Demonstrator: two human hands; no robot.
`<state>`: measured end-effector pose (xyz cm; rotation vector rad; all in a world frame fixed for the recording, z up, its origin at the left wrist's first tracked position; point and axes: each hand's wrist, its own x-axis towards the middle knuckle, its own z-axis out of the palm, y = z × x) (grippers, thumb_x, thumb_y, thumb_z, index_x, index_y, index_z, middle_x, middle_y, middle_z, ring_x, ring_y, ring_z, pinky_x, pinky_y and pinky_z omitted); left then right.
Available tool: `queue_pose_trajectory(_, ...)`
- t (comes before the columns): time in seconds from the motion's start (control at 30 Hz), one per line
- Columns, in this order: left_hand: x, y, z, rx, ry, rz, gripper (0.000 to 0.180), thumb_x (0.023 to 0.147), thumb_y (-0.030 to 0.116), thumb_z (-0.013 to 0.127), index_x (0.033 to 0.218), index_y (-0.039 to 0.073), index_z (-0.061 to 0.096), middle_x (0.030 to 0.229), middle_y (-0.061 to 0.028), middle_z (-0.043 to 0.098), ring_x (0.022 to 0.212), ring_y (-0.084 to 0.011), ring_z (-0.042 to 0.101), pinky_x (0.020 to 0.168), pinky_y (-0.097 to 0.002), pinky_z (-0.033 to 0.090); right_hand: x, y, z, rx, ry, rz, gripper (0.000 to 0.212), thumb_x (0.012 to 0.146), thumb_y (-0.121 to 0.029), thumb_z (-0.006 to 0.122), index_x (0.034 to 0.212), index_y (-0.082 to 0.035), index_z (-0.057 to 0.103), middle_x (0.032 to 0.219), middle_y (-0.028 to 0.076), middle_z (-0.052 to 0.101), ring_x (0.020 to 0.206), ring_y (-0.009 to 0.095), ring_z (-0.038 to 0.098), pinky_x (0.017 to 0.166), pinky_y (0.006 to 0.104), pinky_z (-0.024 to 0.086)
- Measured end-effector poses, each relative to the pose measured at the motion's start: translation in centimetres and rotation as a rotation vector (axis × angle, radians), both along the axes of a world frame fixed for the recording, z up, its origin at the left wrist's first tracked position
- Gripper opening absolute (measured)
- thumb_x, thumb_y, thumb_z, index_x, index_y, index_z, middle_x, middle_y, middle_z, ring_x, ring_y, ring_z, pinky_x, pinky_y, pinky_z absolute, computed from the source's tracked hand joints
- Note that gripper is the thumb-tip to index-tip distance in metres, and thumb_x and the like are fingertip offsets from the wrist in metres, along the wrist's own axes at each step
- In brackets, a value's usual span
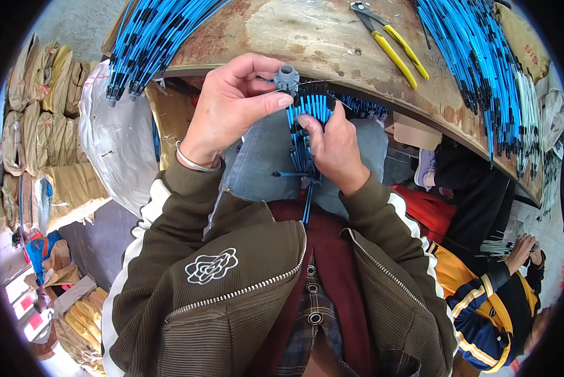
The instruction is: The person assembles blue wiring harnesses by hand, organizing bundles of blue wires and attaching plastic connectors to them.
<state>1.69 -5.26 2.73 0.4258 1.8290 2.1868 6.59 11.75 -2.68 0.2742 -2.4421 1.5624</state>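
Over my lap, my left hand (228,107) pinches a grey plastic hub (287,76) with a round hole in its top, between thumb and fingers. My right hand (337,147) is closed round a fan of blue umbrella ribs (313,107) with black joints, its thumb lying across them. The ribs meet the hub at its lower right side. A thin wire shows beside the hub. More of the blue rods hang down between my knees, partly hidden by my right hand.
A worn wooden table (282,38) stands ahead, bearing yellow-handled pliers (398,50). Blue rib bundles lie at its left (159,38) and right (473,56). Stacked brown sacks (56,138) and a white plastic sack (115,138) stand left. A co-worker (483,301) sits at the right.
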Motion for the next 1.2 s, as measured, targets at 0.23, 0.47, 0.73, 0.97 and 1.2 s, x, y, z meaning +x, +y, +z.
queue_pose_trajectory(0.23, 1.1, 1.2, -0.5, -0.04, 0.028, 0.201, 0.037, 0.074, -0.008, 0.066, 0.109, -0.004, 0.054, 0.097, -0.01, 0.064, 0.082, -0.0122, 0.061, 0.073, -0.0238, 0.05, -0.4, -0.5, 0.2, 0.067, 0.01, -0.013, 0.033, 0.085, -0.019, 0.059, 0.103, 0.005, 0.046, 0.074, 0.022, 0.06, 0.066, 0.04, 0.06, 0.056, 0.0445, 0.048)
queue_pose_trajectory(0.47, 1.0, 0.3, -0.3, 0.052, -0.005, 0.133, 0.037, 0.074, -0.003, 0.068, 0.109, -0.004, 0.056, 0.091, -0.008, 0.065, 0.08, -0.0092, 0.061, 0.074, -0.0229, 0.05, -0.4, -0.5, -0.2, 0.102, 0.037, 0.011, 0.035, 0.085, -0.02, 0.06, 0.104, 0.006, 0.045, 0.074, 0.023, 0.06, 0.067, 0.039, 0.06, 0.056, 0.0446, 0.048)
queue_pose_trajectory(0.73, 1.3, -0.2, 0.2, -0.13, 0.025, 0.147, 0.036, 0.073, -0.007, 0.067, 0.107, -0.004, 0.057, 0.093, -0.0086, 0.065, 0.079, -0.0116, 0.062, 0.072, -0.0256, 0.052, 0.1, -0.7, 0.3, 0.236, 0.077, 0.028, 0.031, 0.084, -0.016, 0.06, 0.103, 0.003, 0.045, 0.075, 0.021, 0.06, 0.07, 0.04, 0.06, 0.057, 0.0433, 0.048)
queue_pose_trajectory(0.97, 1.0, -0.5, 0.1, -0.155, 0.054, 0.123, 0.037, 0.073, -0.006, 0.068, 0.108, -0.004, 0.057, 0.097, -0.01, 0.065, 0.085, -0.0128, 0.062, 0.076, -0.0263, 0.051, -0.8, -0.1, 0.5, 0.151, 0.0, 0.097, 0.032, 0.085, -0.018, 0.059, 0.104, 0.004, 0.044, 0.076, 0.022, 0.06, 0.072, 0.04, 0.06, 0.06, 0.0439, 0.047)
queue_pose_trajectory(1.2, 1.1, -2.0, 0.1, 0.017, -0.028, -0.022, 0.039, 0.073, -0.006, 0.067, 0.111, -0.003, 0.057, 0.102, -0.0101, 0.064, 0.093, -0.0136, 0.061, 0.083, -0.0267, 0.048, -0.8, 0.5, 1.2, 0.082, -0.125, 0.27, 0.039, 0.088, -0.027, 0.054, 0.105, 0.007, 0.043, 0.077, 0.025, 0.059, 0.075, 0.042, 0.058, 0.063, 0.046, 0.046)
